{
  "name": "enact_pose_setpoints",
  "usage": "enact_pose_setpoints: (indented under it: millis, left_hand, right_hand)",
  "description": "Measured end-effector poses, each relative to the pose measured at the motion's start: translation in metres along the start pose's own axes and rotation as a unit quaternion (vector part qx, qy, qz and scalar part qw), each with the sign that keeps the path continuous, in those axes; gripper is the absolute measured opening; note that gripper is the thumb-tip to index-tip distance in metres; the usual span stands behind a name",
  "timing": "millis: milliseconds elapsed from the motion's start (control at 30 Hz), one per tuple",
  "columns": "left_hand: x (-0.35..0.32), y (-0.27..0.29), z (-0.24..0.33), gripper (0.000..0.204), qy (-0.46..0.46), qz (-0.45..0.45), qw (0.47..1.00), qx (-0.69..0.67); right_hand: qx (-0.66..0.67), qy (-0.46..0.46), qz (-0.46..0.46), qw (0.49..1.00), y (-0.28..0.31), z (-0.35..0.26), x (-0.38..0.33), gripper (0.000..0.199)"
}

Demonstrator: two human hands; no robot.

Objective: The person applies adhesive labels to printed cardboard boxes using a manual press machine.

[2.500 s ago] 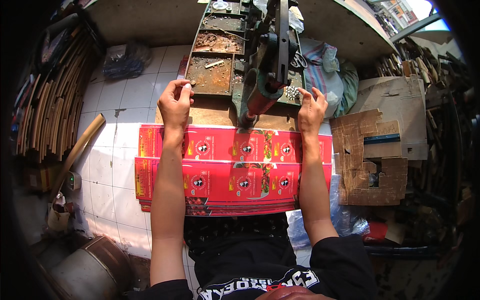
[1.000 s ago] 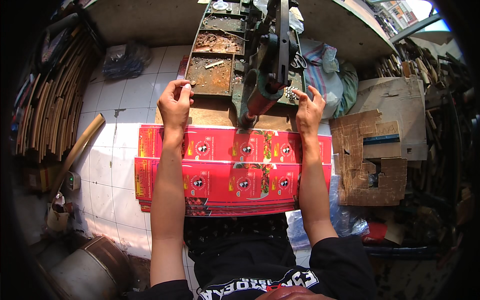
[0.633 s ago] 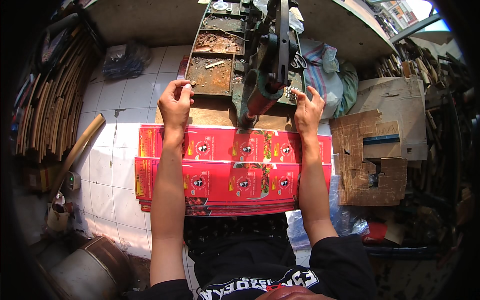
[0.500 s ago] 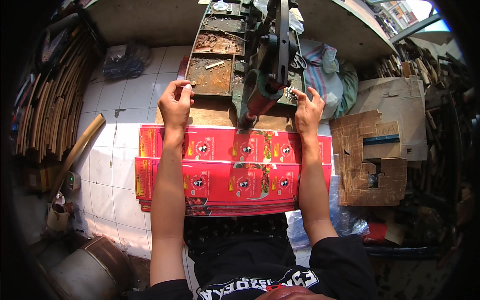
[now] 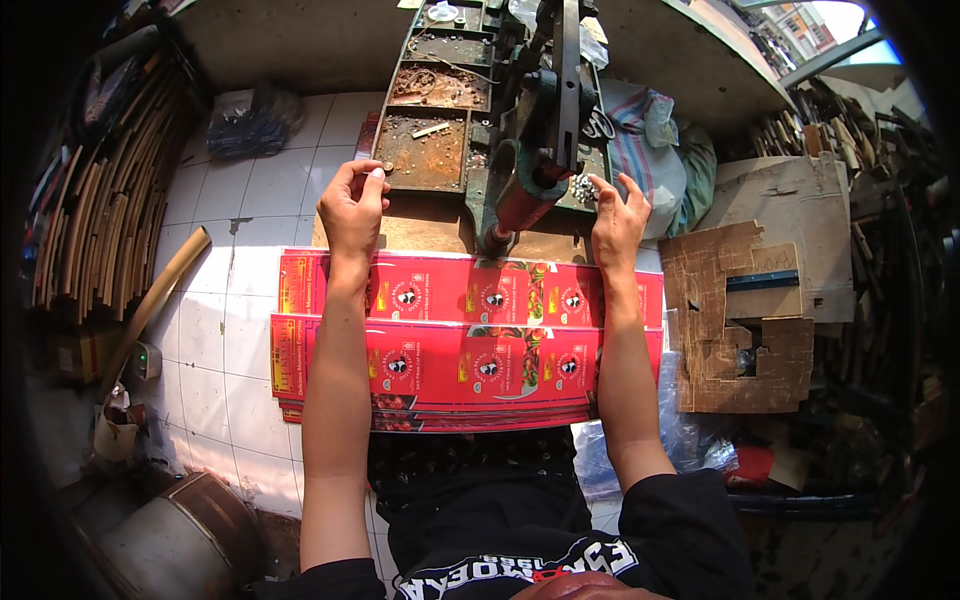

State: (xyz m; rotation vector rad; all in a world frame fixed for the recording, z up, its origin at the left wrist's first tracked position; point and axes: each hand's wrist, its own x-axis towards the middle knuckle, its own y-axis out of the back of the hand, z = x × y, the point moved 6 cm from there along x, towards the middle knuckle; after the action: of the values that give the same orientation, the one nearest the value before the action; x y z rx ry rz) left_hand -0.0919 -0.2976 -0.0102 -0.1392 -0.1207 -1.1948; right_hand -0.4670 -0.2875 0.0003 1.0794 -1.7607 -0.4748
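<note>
My left hand [image 5: 350, 205] is at the near left corner of a rusty compartment tray [image 5: 425, 165], fingers curled and thumb against them. Whatever they may hold is too small to make out. A small round brass-coloured piece [image 5: 388, 167] lies by the thumb. My right hand [image 5: 620, 225] has its fingers apart, the index fingertip beside a heap of small silvery metal pieces [image 5: 582, 187]. Between the hands stands a dark green metal press [image 5: 525, 190]. Under my forearms lie red printed sheets [image 5: 480, 370] in overlapping stacks, their far edge near the press's lower tip.
Cut cardboard pieces [image 5: 700, 290] lie at right, and stacked cardboard [image 5: 110, 200] leans at left. A curved tan tube [image 5: 170, 275] rises from the tiled floor [image 5: 250, 350]. Bulging plastic sacks [image 5: 650, 150] are beyond my right hand; a metal drum [image 5: 190, 540] stands near left.
Almost nothing differs. My right hand has shifted very slightly to the right; my left hand and the red sheets stay in place.
</note>
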Motion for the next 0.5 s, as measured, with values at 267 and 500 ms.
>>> enact_pose_setpoints:
  millis: [267, 500]
  left_hand:
    - [-0.0009, 0.0, 0.0016, 0.014, 0.015, -0.011, 1.0, 0.008]
    - [-0.001, -0.0002, 0.0023, 0.015, 0.014, -0.012, 1.0, 0.014]
  right_hand:
    - [-0.005, 0.009, -0.009, 1.0, -0.0003, -0.001, -0.0007, 0.045]
    - [0.008, 0.007, 0.006, 1.0, 0.0019, 0.0005, -0.0001, 0.052]
